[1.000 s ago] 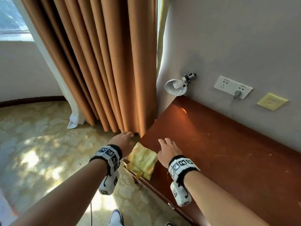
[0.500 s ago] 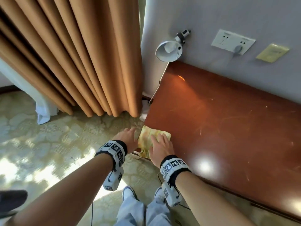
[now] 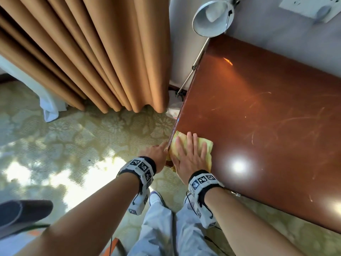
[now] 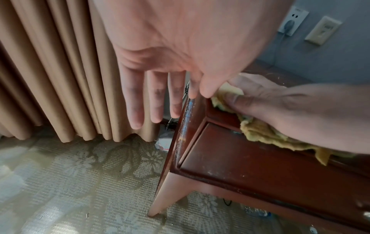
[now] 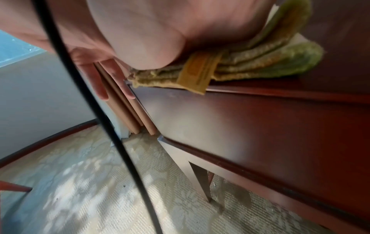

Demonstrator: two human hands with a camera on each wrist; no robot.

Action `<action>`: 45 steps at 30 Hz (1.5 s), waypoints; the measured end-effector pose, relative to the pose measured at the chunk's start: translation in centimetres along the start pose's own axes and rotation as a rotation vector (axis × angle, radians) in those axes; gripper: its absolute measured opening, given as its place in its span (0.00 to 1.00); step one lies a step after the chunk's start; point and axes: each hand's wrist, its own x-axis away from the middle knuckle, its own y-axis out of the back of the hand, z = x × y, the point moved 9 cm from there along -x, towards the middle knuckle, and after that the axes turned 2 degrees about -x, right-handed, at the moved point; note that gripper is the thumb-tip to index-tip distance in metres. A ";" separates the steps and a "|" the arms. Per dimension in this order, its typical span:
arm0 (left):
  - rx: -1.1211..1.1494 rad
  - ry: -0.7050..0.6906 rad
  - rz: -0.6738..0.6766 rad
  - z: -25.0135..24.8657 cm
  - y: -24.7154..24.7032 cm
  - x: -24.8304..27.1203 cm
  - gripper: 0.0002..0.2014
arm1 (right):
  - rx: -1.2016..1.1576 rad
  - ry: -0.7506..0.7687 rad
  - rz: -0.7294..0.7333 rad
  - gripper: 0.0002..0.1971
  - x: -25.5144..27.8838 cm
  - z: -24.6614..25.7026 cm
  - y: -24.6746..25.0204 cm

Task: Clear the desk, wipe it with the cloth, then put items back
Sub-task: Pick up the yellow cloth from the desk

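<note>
A yellow-green cloth (image 3: 207, 147) (image 4: 258, 131) (image 5: 260, 63) lies folded on the near left corner of the dark red wooden desk (image 3: 267, 117), part of it hanging over the edge. My right hand (image 3: 190, 156) (image 4: 280, 109) presses flat on the cloth with straight, spread fingers. My left hand (image 3: 156, 154) (image 4: 156, 95) hangs open beside the desk's left edge (image 4: 188, 110), fingers straight and pointing down, holding nothing. The desk top is bare apart from the cloth.
A silver lamp (image 3: 212, 21) on a thin arm hangs over the desk's far left corner. Orange curtains (image 3: 92, 52) hang at the left. A wall socket (image 3: 313, 6) with a plug sits above the desk. Patterned carpet (image 3: 73, 135) covers the floor; my legs (image 3: 166, 228) stand below.
My right hand has come down onto the cloth and slid it onto the desk's corner. My view has tilted downward and closer. The left hand stays beside the desk edge.
</note>
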 end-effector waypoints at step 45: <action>-0.278 -0.008 0.100 -1.7 -0.6 -0.7 0.14 | 0.021 0.056 0.086 0.30 1.1 -2.9 0.4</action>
